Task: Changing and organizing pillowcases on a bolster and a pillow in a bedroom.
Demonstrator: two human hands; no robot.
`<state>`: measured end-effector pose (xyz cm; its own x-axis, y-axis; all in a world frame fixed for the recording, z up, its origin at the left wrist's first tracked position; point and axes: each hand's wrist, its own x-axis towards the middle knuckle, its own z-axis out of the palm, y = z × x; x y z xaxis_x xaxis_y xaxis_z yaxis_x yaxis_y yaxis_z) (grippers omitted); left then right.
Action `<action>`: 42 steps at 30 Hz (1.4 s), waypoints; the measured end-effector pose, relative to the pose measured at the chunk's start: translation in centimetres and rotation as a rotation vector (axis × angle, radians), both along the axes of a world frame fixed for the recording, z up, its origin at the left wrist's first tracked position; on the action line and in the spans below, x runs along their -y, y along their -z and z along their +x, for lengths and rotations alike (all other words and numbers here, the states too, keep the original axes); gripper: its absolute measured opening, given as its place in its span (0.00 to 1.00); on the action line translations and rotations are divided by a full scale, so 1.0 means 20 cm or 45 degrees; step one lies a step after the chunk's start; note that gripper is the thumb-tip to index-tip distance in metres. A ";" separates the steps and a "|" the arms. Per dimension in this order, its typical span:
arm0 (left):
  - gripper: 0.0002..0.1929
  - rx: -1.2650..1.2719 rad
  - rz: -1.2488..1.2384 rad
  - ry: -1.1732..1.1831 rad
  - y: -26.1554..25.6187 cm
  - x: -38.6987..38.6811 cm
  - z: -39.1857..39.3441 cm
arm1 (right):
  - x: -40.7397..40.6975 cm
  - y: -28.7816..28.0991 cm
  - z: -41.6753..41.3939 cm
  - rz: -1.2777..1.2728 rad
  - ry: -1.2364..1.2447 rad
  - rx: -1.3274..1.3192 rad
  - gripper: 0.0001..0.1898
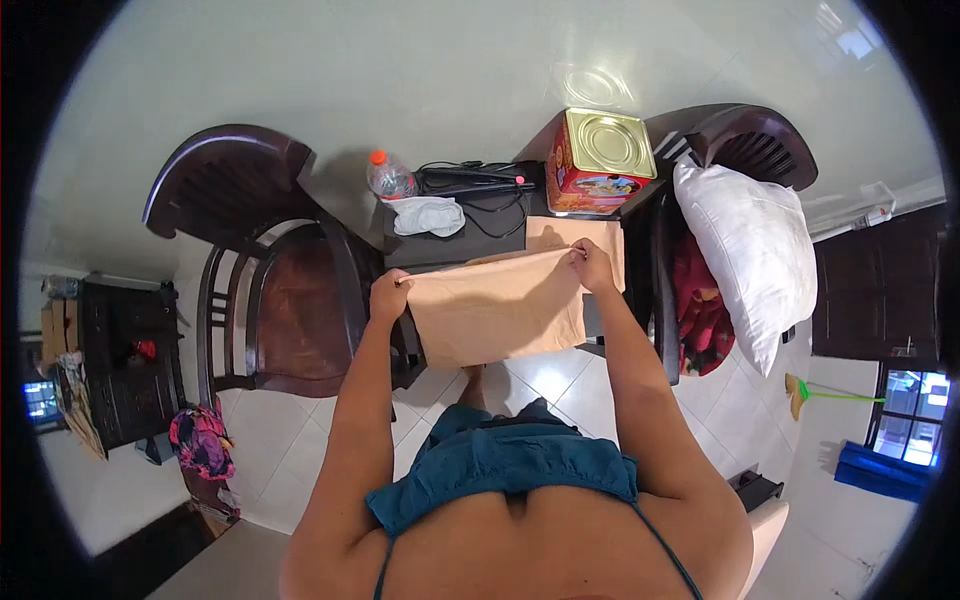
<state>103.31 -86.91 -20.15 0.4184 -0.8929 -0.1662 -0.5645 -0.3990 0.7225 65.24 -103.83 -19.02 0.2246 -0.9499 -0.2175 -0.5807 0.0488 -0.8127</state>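
Observation:
A light brown cloth [499, 311] is stretched between my two hands, its lower edge hanging over the near side of a small dark table [491, 238]. My left hand [389, 295] pinches its upper left corner. At the upper right corner, my right hand [591, 265] grips the cloth between thumb and fingers. Beneath and behind my right hand, another light brown folded piece [612, 240] lies on the table. A crumpled whitish cloth [429, 217] rests at the table's back left, beside a clear plastic bottle with an orange cap [389, 177].
A red tin with a gold lid [600, 165] and black cables [495, 225] are on the table's far side. Dark wooden chairs flank it, the left one with a brown seat [304, 307]. A white pillow [750, 255] leans on the right chair. A broom [799, 396] stands farther right.

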 end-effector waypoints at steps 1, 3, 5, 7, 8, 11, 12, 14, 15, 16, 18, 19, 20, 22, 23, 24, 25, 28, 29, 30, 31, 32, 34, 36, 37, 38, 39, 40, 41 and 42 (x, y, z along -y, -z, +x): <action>0.11 -0.007 0.016 0.012 0.04 0.04 0.00 | 0.02 0.03 0.02 -0.061 -0.018 -0.075 0.11; 0.15 0.224 -0.225 -0.165 0.12 0.10 -0.04 | 0.03 0.09 0.05 -0.207 0.050 -0.075 0.16; 0.19 0.247 -0.214 -0.120 0.17 0.12 -0.09 | -0.02 0.15 0.10 -0.358 0.123 -0.080 0.20; 0.22 0.499 -0.189 0.382 0.17 0.14 -0.23 | -0.16 0.26 0.15 -0.670 -0.158 -0.408 0.27; 0.27 0.520 -0.093 0.501 0.21 0.09 -0.28 | -0.22 0.27 0.24 -0.754 -0.359 -0.315 0.30; 0.37 0.550 0.116 0.749 0.24 0.03 -0.47 | -0.42 0.27 0.47 -0.580 -0.781 -0.490 0.37; 0.42 0.580 0.228 0.856 0.22 0.04 -0.50 | -0.43 0.28 0.48 -0.576 -0.767 -0.499 0.37; 0.44 0.636 0.232 0.870 0.27 0.06 -0.48 | -0.42 0.31 0.48 -0.565 -0.875 -0.598 0.38; 0.45 0.696 0.251 0.866 0.30 0.05 -0.45 | -0.39 0.32 0.44 -0.554 -0.866 -0.596 0.38; 0.45 0.697 0.260 0.877 0.32 0.03 -0.40 | -0.31 0.33 0.37 -0.501 -0.820 -0.814 0.38; 0.44 0.724 0.235 0.987 0.34 0.02 -0.30 | -0.22 0.32 0.24 -0.455 -0.624 -1.105 0.38; 0.44 0.718 0.231 1.013 0.31 0.06 -0.32 | -0.21 0.32 0.14 -0.458 -0.466 -1.192 0.38; 0.43 0.662 0.319 0.994 0.29 0.10 -0.33 | -0.23 0.33 0.06 -0.440 -0.445 -1.203 0.38; 0.41 0.613 0.399 0.977 0.26 0.21 -0.36 | -0.25 0.34 -0.03 -0.505 0.071 -1.217 0.35; 0.38 0.573 0.251 0.852 0.26 0.27 -0.38 | -0.28 0.33 -0.06 -0.500 0.086 -1.221 0.35; 0.36 0.530 0.113 0.717 0.26 0.30 -0.38 | -0.35 0.31 -0.06 -0.463 0.183 -1.019 0.33; 0.36 0.526 0.104 0.732 0.26 0.37 -0.40 | -0.42 0.30 -0.09 -0.429 0.289 -0.826 0.31; 0.34 0.416 0.366 0.734 0.26 0.54 -0.48 | -0.65 0.33 -0.04 -0.106 0.568 -0.821 0.30; 0.34 0.408 0.352 0.762 0.23 0.60 -0.53 | -0.73 0.43 -0.10 -0.071 0.666 -0.757 0.31; 0.33 0.444 0.474 0.842 0.20 0.63 -0.55 | -0.80 0.44 -0.09 0.003 0.768 -0.628 0.31; 0.32 0.483 0.588 0.924 0.18 0.66 -0.58 | -0.85 0.43 -0.07 0.069 0.875 -0.496 0.32; 0.32 0.488 0.585 0.942 0.19 0.67 -0.60 | -0.89 0.43 -0.05 0.122 0.941 -0.357 0.32; 0.33 0.422 0.716 0.936 0.20 0.67 -0.63 | -0.92 0.40 -0.01 0.331 0.979 -0.093 0.37; 0.31 0.455 0.735 0.928 0.24 0.65 -0.64 | -0.91 0.42 0.01 0.347 0.944 -0.047 0.33; 0.29 0.486 0.747 0.908 0.27 0.65 -0.64 | -0.90 0.44 0.02 0.353 0.898 -0.001 0.29; 0.29 0.498 0.744 0.913 0.35 0.65 -0.60 | -0.90 0.45 0.03 0.357 0.850 0.045 0.25; 0.27 0.251 0.753 0.966 0.46 0.66 -0.49 | -0.87 0.45 0.05 0.348 0.837 0.072 0.25; 0.24 -0.006 0.753 1.039 0.51 0.69 -0.45 | -0.84 0.46 0.05 0.339 0.905 0.330 0.20; 0.24 -0.007 0.752 1.076 0.48 0.70 -0.49 | -0.84 0.49 0.00 0.330 0.995 0.571 0.16; 0.23 -0.340 0.798 0.981 0.40 0.69 -0.47 | -0.81 0.47 -0.03 0.513 0.953 0.687 0.17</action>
<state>93.84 -100.68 -28.14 -0.3503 -0.6241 -0.6985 -0.6783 -0.3452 0.6486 64.56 -87.59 -28.34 -0.2366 -0.7652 -0.5987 0.1526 0.5793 -0.8007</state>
